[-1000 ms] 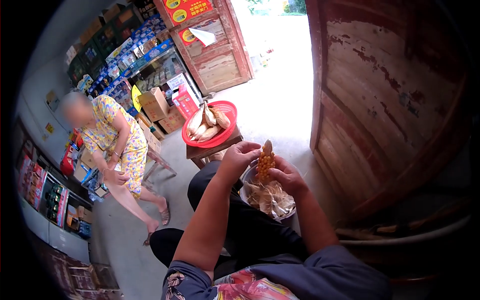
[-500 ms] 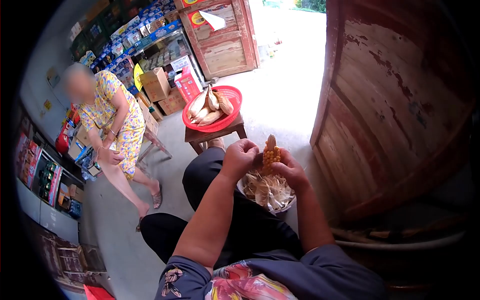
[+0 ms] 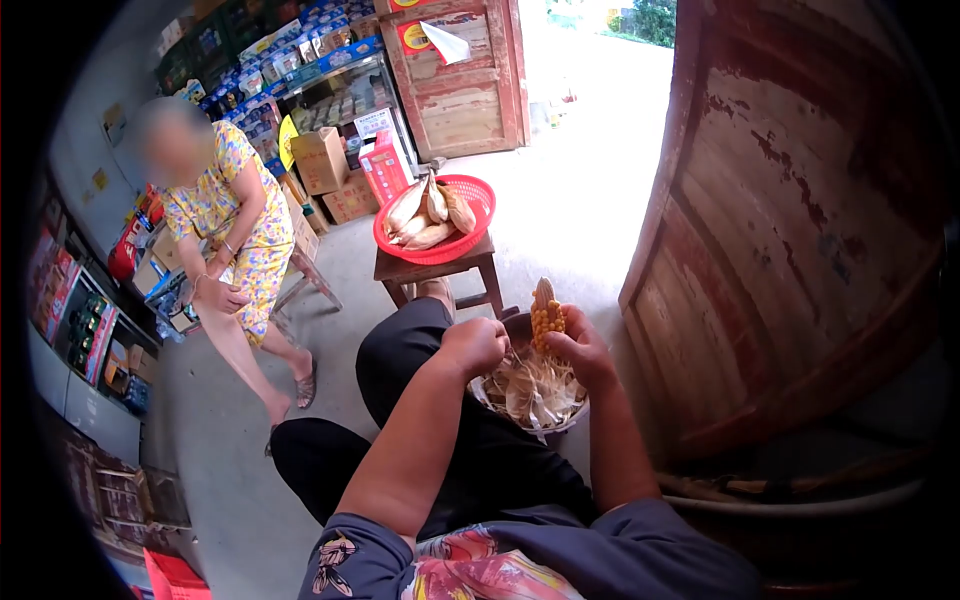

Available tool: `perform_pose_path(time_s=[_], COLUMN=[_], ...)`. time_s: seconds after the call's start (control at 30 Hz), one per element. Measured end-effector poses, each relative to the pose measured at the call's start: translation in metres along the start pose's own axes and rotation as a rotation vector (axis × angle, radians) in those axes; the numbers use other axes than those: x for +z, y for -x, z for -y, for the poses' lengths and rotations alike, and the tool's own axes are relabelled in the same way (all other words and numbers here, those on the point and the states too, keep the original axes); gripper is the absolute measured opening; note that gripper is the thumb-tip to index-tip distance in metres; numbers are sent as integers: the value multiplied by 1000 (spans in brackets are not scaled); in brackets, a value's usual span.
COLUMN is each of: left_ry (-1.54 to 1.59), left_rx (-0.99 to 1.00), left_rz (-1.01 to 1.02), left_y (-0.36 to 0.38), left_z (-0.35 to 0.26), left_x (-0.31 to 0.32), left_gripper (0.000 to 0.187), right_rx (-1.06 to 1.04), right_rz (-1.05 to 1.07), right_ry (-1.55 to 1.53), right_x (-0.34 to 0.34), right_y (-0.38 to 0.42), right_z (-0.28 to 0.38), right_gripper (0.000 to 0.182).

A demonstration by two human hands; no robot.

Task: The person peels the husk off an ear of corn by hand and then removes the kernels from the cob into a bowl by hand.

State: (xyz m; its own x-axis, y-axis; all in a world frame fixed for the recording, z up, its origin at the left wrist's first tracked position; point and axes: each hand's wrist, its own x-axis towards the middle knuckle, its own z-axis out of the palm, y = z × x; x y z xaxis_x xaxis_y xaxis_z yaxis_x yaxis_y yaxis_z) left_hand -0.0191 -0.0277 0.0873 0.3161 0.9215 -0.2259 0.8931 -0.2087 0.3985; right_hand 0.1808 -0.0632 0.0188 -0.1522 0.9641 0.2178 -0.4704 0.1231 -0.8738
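Observation:
An ear of corn (image 3: 544, 318) stands nearly upright in my right hand (image 3: 582, 346), whose fingers and thumb grip its lower part. Yellow kernels cover its lower portion, while the pale tip is bare. Just left of the ear, my left hand (image 3: 474, 346) is closed, apart from the corn. Whatever lies inside its curled fingers is hidden. Below both hands, between my legs, sits a container (image 3: 552, 432) filled with dry husks (image 3: 528, 388).
A red plastic basket (image 3: 484, 222) with several husk-covered ears (image 3: 430, 236) rests on a wooden stool (image 3: 440, 266) ahead. To the left sits another person (image 3: 240, 200) in patterned clothes. A wooden door (image 3: 760, 230) stands close on the right. Cardboard boxes (image 3: 320, 162) are stacked behind.
My left hand has moved down and away from the ear of corn, its fingers now curled closed. The right hand still holds the ear. The whole view has shifted slightly.

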Motion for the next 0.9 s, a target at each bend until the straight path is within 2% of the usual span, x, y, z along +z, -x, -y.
perform_pose_path(time_s=[0.03,0.13,0.17,0.2,0.27,0.3,0.4,0.47,0.5,0.63,0.7,0.9], left_ry=[0,744,854,852,1073,1120,1196,1190,1187,1065,1036,937], left_rx=[0,105,114,116,157,171,175,192,209,193,220,234], left_rz=[0,-83,-62,-59,211,266,272,241,210,126,127,103], left_y=[-2,-9,-11,-6,3,6,-3,-2,-1,-6,-8,-6], left_z=[3,9,9,3,-9,-14,-4,-2,-2,2,4,-1], left_x=[1,-1,-2,-6,-13,-16,-6,-3,-2,6,9,9], left_gripper=[21,41,60,60,61,55,46,41,37,28,28,29], right_rx=[0,30,6,-18,-11,-40,-99,10,-78,-126,-155,-213], right_rz=[0,-8,-17,-24,22,43,52,-4,-56,-177,-145,-165], right_ry=[0,79,92,104,122,144,216,378,420,411,438,545], right_x=[3,8,9,8,7,14,29,27,21,5,8,21], right_y=[1,0,-2,-3,-4,-4,-2,3,1,0,0,-1], right_z=[3,7,3,-1,-8,-5,10,24,19,16,18,12], right_gripper=[36,39,40,42,42,41,40,34,31,24,17,14])
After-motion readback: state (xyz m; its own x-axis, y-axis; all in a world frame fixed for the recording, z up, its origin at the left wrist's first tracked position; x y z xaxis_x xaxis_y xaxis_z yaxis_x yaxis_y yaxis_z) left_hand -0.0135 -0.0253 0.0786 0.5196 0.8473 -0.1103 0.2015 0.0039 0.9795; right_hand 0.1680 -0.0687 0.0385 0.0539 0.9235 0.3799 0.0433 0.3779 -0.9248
